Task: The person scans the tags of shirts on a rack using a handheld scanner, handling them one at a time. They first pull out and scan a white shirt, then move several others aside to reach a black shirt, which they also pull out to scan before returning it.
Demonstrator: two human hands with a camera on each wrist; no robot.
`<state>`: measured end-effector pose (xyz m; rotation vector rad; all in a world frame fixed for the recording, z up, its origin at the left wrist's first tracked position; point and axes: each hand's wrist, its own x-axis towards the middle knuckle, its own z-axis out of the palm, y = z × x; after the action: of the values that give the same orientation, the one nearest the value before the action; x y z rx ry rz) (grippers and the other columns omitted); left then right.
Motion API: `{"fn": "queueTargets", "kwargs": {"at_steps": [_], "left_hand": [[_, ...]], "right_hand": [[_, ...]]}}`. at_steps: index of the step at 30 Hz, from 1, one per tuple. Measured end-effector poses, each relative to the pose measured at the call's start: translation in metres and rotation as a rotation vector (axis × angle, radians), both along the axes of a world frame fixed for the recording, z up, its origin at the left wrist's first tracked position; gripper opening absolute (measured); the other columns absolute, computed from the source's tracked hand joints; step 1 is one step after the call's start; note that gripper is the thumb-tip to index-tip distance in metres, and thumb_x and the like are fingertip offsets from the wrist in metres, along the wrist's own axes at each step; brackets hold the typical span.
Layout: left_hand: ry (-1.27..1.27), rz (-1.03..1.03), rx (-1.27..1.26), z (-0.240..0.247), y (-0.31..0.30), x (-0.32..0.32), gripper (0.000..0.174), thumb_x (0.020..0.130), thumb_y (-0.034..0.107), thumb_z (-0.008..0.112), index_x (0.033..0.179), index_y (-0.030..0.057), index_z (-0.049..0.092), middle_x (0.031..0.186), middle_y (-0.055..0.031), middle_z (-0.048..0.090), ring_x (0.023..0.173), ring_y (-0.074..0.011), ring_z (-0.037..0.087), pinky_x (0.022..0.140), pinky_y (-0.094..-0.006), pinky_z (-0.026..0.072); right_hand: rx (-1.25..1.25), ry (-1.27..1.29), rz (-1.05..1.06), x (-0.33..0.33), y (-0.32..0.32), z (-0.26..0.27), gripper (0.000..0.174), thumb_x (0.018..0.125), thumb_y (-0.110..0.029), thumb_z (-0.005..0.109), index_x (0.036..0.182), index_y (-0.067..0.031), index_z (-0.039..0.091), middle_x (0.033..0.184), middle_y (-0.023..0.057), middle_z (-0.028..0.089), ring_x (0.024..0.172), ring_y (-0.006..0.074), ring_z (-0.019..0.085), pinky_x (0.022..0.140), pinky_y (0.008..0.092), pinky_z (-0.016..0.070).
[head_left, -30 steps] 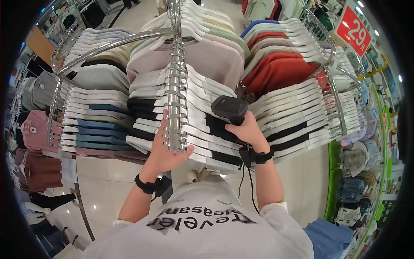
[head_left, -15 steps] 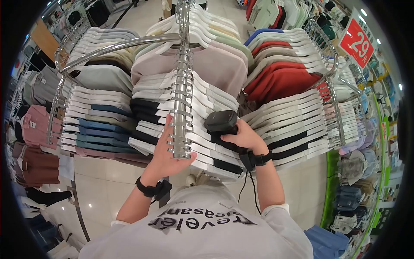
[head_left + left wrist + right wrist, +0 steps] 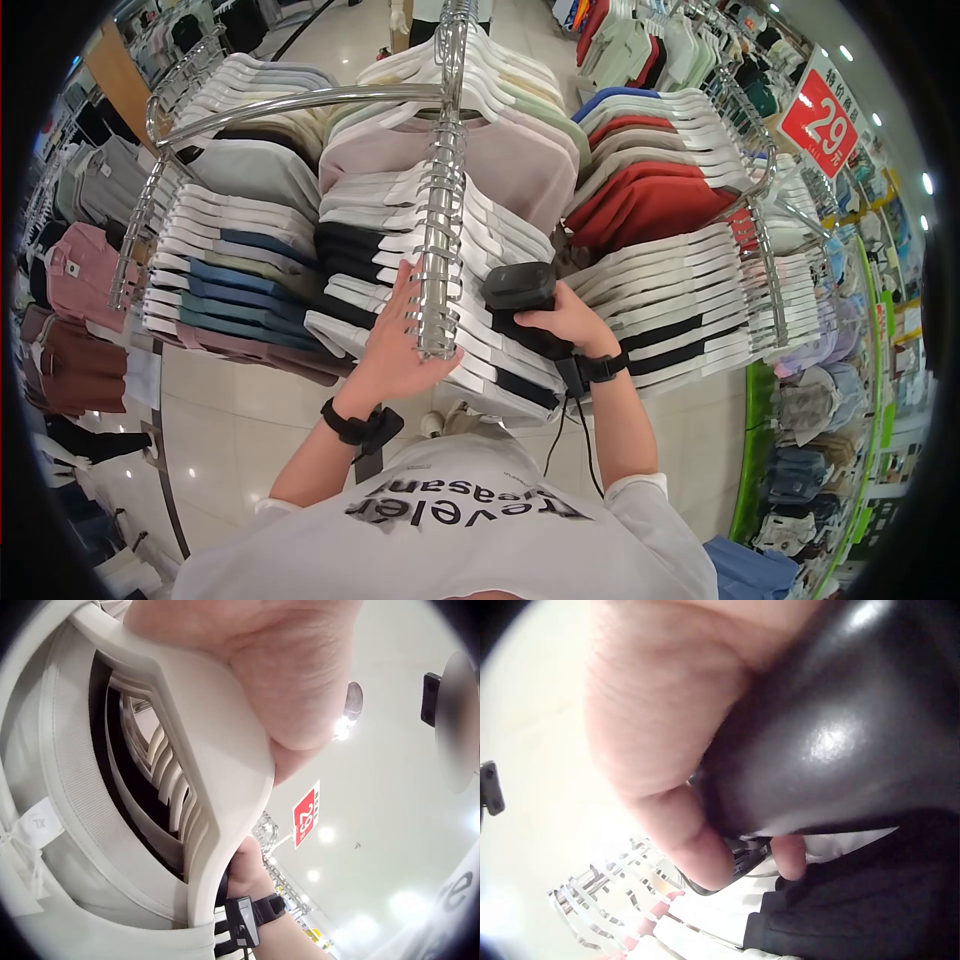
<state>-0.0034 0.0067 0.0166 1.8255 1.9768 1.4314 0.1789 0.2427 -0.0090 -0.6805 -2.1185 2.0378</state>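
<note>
In the head view, my left hand (image 3: 400, 352) lies at the near end of the chrome rail (image 3: 441, 240), fingers extended along its left side and thumb on the other side. The left wrist view shows that hand against the front white hanger (image 3: 217, 727), which carries a pale garment (image 3: 45, 772) with an XL tag (image 3: 41, 823). My right hand (image 3: 572, 322) grips a black handheld barcode scanner (image 3: 520, 287) right of the rail, over the hung clothes. Up close, thumb and fingers curl round its glossy black handle (image 3: 817, 750).
Rows of hung shirts (image 3: 235, 270) flank the middle rail on the left, with more white-hangered clothes (image 3: 670, 290) on the right. A red price sign (image 3: 822, 115) marked 29 stands at upper right. A cable (image 3: 585, 440) hangs from the right wrist band.
The scanner has come closer to the rail and nearer my body, its head turning slightly. My left hand keeps its place at the rail's end while the whole head view shifts.
</note>
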Motion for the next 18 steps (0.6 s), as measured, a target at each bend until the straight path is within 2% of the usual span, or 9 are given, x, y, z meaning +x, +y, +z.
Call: {"fn": "queueTargets", "kwargs": {"at_steps": [4, 7, 10, 12, 13, 14, 16, 17, 18], "left_hand": [[0.003, 0.004, -0.043, -0.003, -0.001, -0.001, 0.052, 0.073, 0.021, 0.082, 0.120, 0.0059, 0.067, 0.143, -0.0176, 0.055, 0.147, -0.0421, 0.039, 0.128, -0.0555, 0.0226], [0.011, 0.004, -0.052, -0.008, -0.001, -0.002, 0.057, 0.074, 0.022, 0.083, 0.125, 0.0075, 0.065, 0.148, -0.0174, 0.051, 0.150, -0.0438, 0.036, 0.127, -0.0548, 0.0264], [-0.051, 0.023, -0.067, -0.016, -0.005, -0.004, 0.063, 0.074, 0.024, 0.084, 0.131, 0.0088, 0.063, 0.154, -0.0176, 0.046, 0.153, -0.0461, 0.030, 0.124, -0.0536, 0.0307], [0.077, 0.001, -0.075, -0.024, -0.004, -0.009, 0.064, 0.075, 0.026, 0.086, 0.133, 0.0095, 0.064, 0.158, -0.0177, 0.042, 0.154, -0.0483, 0.025, 0.121, -0.0533, 0.0337], [0.043, 0.012, -0.066, -0.025, -0.004, -0.007, 0.059, 0.075, 0.026, 0.085, 0.129, 0.0102, 0.065, 0.156, -0.0170, 0.045, 0.154, -0.0447, 0.028, 0.124, -0.0534, 0.0306], [0.037, 0.023, -0.063, -0.025, -0.004, -0.007, 0.059, 0.075, 0.026, 0.085, 0.129, 0.0102, 0.065, 0.156, -0.0170, 0.045, 0.154, -0.0447, 0.028, 0.124, -0.0534, 0.0306], [0.104, -0.028, 0.003, -0.014, -0.003, -0.008, 0.054, 0.076, 0.025, 0.083, 0.125, 0.0110, 0.067, 0.153, -0.0157, 0.049, 0.153, -0.0398, 0.032, 0.127, -0.0528, 0.0263], [0.098, -0.046, 0.003, -0.016, -0.003, -0.009, 0.050, 0.077, 0.023, 0.082, 0.124, 0.0110, 0.067, 0.150, -0.0146, 0.051, 0.151, -0.0361, 0.036, 0.129, -0.0517, 0.0228], [0.097, -0.040, 0.003, -0.014, -0.004, -0.008, 0.050, 0.077, 0.023, 0.082, 0.124, 0.0110, 0.067, 0.150, -0.0146, 0.051, 0.151, -0.0361, 0.036, 0.129, -0.0517, 0.0228]], "right_hand": [[-0.003, 0.057, -0.016, 0.003, -0.003, -0.001, 0.045, 0.079, -0.005, 0.083, 0.122, 0.0021, 0.070, 0.112, 0.0028, 0.073, 0.103, 0.0116, 0.063, 0.097, 0.0294, 0.0501], [0.066, 0.052, -0.027, 0.006, -0.007, 0.002, 0.046, 0.079, -0.004, 0.082, 0.123, 0.0023, 0.069, 0.114, 0.0029, 0.073, 0.104, 0.0119, 0.063, 0.097, 0.0302, 0.0504], [0.171, 0.093, -0.079, 0.009, -0.013, 0.004, 0.045, 0.077, -0.006, 0.084, 0.120, 0.0003, 0.071, 0.109, 0.0048, 0.075, 0.101, 0.0133, 0.066, 0.095, 0.0313, 0.0514], [0.407, 0.053, -0.160, 0.015, -0.011, 0.001, 0.043, 0.074, -0.011, 0.086, 0.114, -0.0018, 0.073, 0.102, 0.0073, 0.077, 0.095, 0.0152, 0.069, 0.091, 0.0330, 0.0533], [0.408, 0.048, -0.149, 0.018, -0.011, 0.002, 0.043, 0.074, -0.011, 0.086, 0.114, -0.0018, 0.073, 0.102, 0.0073, 0.077, 0.095, 0.0152, 0.069, 0.091, 0.0330, 0.0533], [0.454, 0.028, -0.199, 0.020, -0.010, 0.003, 0.043, 0.073, -0.013, 0.087, 0.112, -0.0024, 0.074, 0.100, 0.0080, 0.078, 0.092, 0.0162, 0.070, 0.088, 0.0335, 0.0541], [0.503, 0.010, -0.238, 0.025, -0.008, 0.008, 0.042, 0.072, -0.015, 0.087, 0.110, -0.0030, 0.074, 0.097, 0.0088, 0.078, 0.089, 0.0171, 0.071, 0.086, 0.0341, 0.0549], [0.488, 0.063, -0.271, 0.028, -0.009, 0.012, 0.042, 0.072, -0.015, 0.087, 0.110, -0.0027, 0.074, 0.097, 0.0086, 0.078, 0.088, 0.0171, 0.071, 0.085, 0.0342, 0.0552], [0.471, 0.115, -0.306, 0.032, -0.011, 0.017, 0.041, 0.072, -0.014, 0.086, 0.110, -0.0024, 0.074, 0.096, 0.0083, 0.078, 0.087, 0.0171, 0.071, 0.084, 0.0343, 0.0555]]}}
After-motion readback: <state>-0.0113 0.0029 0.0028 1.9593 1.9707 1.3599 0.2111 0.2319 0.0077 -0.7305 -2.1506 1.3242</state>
